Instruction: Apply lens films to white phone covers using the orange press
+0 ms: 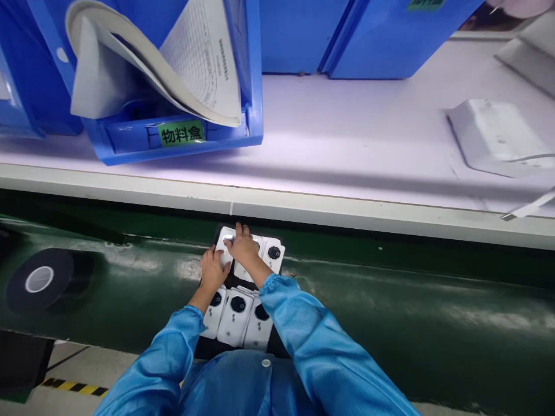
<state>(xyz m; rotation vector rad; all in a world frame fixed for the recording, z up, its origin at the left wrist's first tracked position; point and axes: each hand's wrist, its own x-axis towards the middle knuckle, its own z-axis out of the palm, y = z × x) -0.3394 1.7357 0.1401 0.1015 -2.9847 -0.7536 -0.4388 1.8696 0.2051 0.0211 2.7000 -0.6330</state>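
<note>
My left hand [213, 270] is at the left edge of a white phone back cover [224, 258], its thumb over the face and its fingers along the side. On the top of the same cover, my right hand [243, 248] lies with fingers stretched out, partly hiding the dark round camera area. Beside it, a white cover [274, 252] shows its black camera disc. Nearer my body is a row of similar white covers [235, 323], seemingly stacked. All of them rest in a black tray [277, 341], mostly hidden by covers and sleeves.
The tray sits on a green conveyor belt [390, 323]. A black tape roll [60, 277] lies to the left. Beyond the belt runs a white shelf [338, 133] carrying a blue bin [255, 115] with papers [208, 63], and a white box-like device [494, 136] with a cable.
</note>
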